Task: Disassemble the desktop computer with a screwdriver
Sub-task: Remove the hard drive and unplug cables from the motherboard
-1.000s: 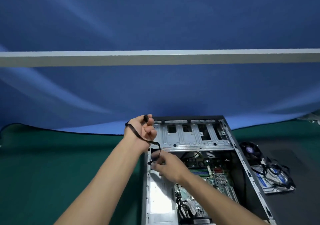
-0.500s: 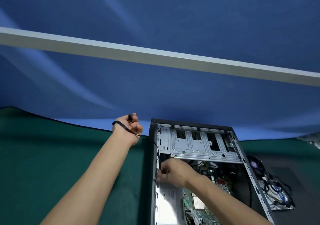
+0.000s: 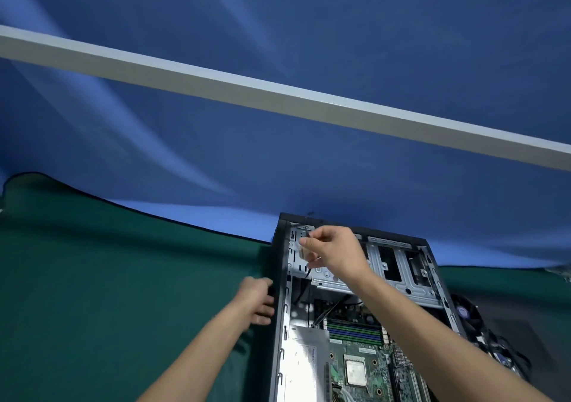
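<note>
The open black-framed desktop computer case (image 3: 279, 309) lay on its side on the dark green cloth-covered table (image 3: 108, 293), at the lower right of the head view, with its far end against the rumpled blue fabric backdrop (image 3: 278, 46). A pale grey bar (image 3: 278, 98) ran slantwise across that backdrop.

The right hand (image 3: 335, 254) reached over the far left corner of the case, above the silver metal drive cage (image 3: 398, 270). Its fingers (image 3: 309, 242) were curled and seemed to pinch a thin black cable (image 3: 308, 273) that hung down past the cage edge into the case; motion blur made the exact hold hard to judge. The left hand (image 3: 258, 299) rested against the outside of the black left wall of the case, its fingers curved onto the wall's face and not closed round anything.

Inside the case, the green motherboard (image 3: 364, 374) lay flat, with a square silver processor (image 3: 354, 372) near its middle and a row of green and blue memory slots (image 3: 353, 332) just beyond it. A silver sheet-metal panel with a paper label (image 3: 304, 367) sat along the left inner wall.

To the right of the case, on the table, a black round cooling fan (image 3: 466, 312) lay beside a tangle of black cables (image 3: 500, 349).
</note>
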Tool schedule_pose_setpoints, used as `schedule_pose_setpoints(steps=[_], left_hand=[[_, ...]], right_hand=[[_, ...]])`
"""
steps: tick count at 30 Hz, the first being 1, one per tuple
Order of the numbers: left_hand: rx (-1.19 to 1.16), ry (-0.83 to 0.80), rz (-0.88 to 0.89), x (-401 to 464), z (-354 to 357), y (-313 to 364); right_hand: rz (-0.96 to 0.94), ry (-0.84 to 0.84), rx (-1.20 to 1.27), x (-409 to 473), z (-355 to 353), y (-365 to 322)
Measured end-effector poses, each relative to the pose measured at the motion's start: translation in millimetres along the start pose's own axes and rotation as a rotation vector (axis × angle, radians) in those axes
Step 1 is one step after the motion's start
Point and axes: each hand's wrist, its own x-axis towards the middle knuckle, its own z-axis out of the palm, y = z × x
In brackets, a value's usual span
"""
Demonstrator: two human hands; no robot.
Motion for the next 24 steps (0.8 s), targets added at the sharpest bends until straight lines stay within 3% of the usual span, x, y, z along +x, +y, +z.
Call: schedule_pose_setpoints(steps=[4,8,11,14,18,24], left_hand=[[0.076,0.288,0.276,-7.6,16.4,-9.4],[0.352,0.412,0.445,-23.8,38.5,-27.0],[0.559,0.543,0.596,-26.8,48.2,-43.3],[0.647,0.586,0.63,-23.5,49.8,-46.9],[0.754,0.609,0.68,-25.6,50.7,-45.0],[1.087,0.629,1.169,-34.0,61.4,-48.8]], right_hand=[[-0.006,-0.039,-0.132,5.9,18.7,13.0],[-0.122,-0.11,-0.375,19.4,35.4,11.7],[-0.053,-0.21,-0.442,27.6,42.7,14.1],[0.025,-0.244,-0.345,23.9,40.8,24.0],[-0.051,-0.164,-0.339,8.3,19.8,34.9],[-0.032,-0.059,-0.186,-24.3,-19.4,60.3]])
